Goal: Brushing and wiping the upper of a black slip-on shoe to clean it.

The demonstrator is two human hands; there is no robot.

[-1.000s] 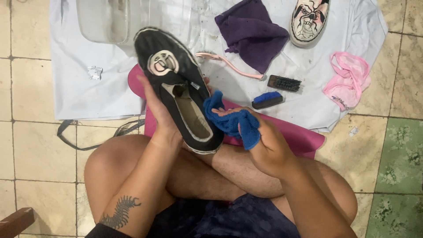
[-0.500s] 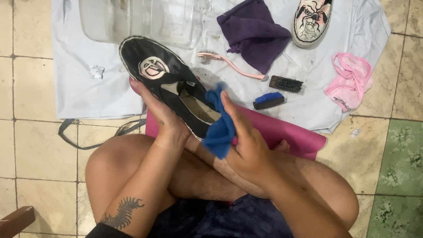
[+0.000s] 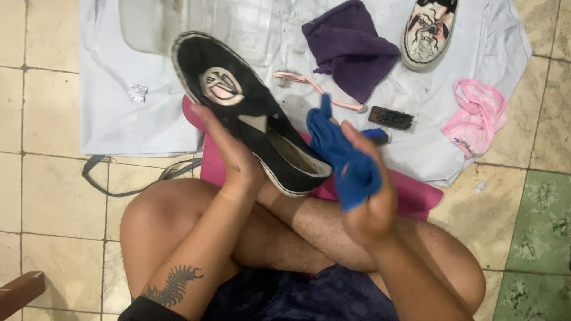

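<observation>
My left hand (image 3: 233, 156) grips a black slip-on shoe (image 3: 244, 107) from below, its opening turned up and its toe pointing to the upper left. A round pale emblem shows on the shoe's top. My right hand (image 3: 370, 190) is closed around a blue cloth (image 3: 345, 156), held just to the right of the shoe's heel and slightly apart from it. I sit cross-legged, and both hands hover over my knees.
A white sheet (image 3: 119, 101) covers the tiled floor ahead. On it lie a purple cloth (image 3: 348, 47), a second patterned shoe (image 3: 429, 30), a pink toothbrush (image 3: 315, 88), a small black brush (image 3: 391, 117), a pink cloth (image 3: 476, 116) and a clear plastic tub (image 3: 196, 24). A magenta mat (image 3: 410, 193) lies under the shoe.
My right hand with the blue cloth went into the shoe's opening, then came back out to the right of the heel. The shoe stayed in my left hand.
</observation>
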